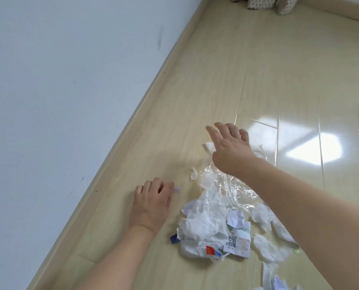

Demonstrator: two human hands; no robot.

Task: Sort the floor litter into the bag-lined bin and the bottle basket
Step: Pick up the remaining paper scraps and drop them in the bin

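Observation:
A heap of litter (212, 227) lies on the pale wood floor: crumpled white tissues, torn paper, a slip with a QR code (236, 243) and clear plastic film (235, 185). My left hand (151, 204) rests on the floor left of the heap, fingers curled, pinching a tiny pale scrap (176, 189) at its fingertips. Beyond the heap, my right hand (229, 147) hovers with its fingers spread over a white tissue piece (209, 146) and holds nothing. A small white scrap (193, 173) lies apart between both hands. Neither bin nor basket is in view.
A white wall (69, 80) with a wooden skirting board (132, 122) runs along the left. Patterned fabric boxes (264, 3) stand at the far top edge. More torn paper (275, 279) lies at the bottom right. Bare glossy floor (300, 80) stretches ahead.

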